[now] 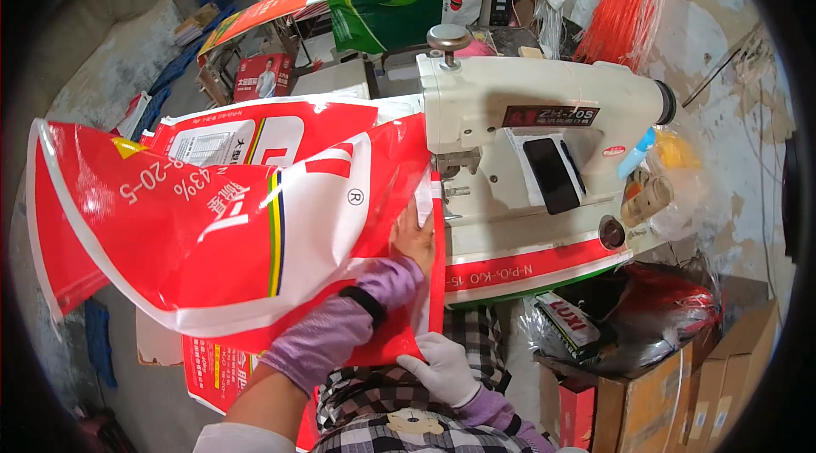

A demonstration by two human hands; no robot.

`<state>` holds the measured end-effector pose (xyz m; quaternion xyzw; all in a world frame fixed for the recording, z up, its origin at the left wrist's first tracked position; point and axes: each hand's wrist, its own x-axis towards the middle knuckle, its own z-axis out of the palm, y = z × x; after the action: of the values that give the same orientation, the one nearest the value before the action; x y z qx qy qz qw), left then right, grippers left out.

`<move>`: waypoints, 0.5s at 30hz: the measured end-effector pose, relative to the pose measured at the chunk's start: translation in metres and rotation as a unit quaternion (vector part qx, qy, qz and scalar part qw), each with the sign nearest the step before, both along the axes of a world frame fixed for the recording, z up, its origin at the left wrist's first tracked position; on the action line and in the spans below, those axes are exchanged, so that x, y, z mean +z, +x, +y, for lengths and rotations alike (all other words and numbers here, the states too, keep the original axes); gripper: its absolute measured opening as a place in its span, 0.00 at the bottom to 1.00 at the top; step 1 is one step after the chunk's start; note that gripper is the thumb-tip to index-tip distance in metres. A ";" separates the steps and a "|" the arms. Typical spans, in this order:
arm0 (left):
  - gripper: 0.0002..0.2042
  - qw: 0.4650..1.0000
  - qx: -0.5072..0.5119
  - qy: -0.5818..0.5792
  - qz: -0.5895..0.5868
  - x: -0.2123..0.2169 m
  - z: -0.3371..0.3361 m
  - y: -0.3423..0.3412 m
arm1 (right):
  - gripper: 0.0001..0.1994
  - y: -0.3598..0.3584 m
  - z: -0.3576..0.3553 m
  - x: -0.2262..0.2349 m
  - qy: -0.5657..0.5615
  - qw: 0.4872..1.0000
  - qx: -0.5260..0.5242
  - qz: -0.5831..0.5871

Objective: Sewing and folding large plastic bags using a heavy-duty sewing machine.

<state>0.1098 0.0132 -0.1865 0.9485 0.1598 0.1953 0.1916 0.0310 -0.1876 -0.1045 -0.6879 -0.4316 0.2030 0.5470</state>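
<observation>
From the head camera, looking down, the person sat at a white industrial sewing machine (544, 126) with a dark handwheel on its right end. A large red and white woven plastic sack (221, 223) was spread over the table to the left of the machine, its loose part billowing up toward the left, and one edge lay close to the needle area.

The left hand (414, 236), bare, with a purple sleeve guard on the forearm, lay flat on the sack just beside the presser foot; the fingers were spread and closed around nothing, so it seemed to press the fabric down and keep the edge straight for the needle. The right hand (440, 368), in a white glove, was lower, near the lap, and pinched the lower red edge of the sack, probably to keep it tight, though the thumb was hidden.

A black phone (552, 174) was fixed to the machine front. Cardboard boxes (680, 393) stood at the right.
</observation>
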 end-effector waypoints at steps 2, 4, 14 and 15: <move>0.27 1.000 -0.018 0.024 -0.005 -0.002 -0.015 -0.016 | 0.11 0.000 -0.003 -0.007 -0.003 1.000 -0.015 0.026; 0.29 0.970 -0.165 0.057 0.168 -0.004 -0.020 -0.050 | 0.12 0.002 -0.010 -0.032 -0.037 0.998 -0.028 0.039; 0.29 0.883 0.095 0.439 0.135 0.333 0.007 -0.231 | 0.14 0.068 0.017 -0.049 -0.032 0.987 -0.011 0.155; 0.42 0.845 0.115 0.473 0.222 0.324 0.040 -0.215 | 0.15 0.083 0.012 -0.057 -0.003 0.989 -0.051 0.136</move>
<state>-0.1048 0.0533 0.1379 0.9169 0.1939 0.0516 -0.3451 0.1142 -0.1757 -0.1613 -0.6766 -0.3171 0.2675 0.6084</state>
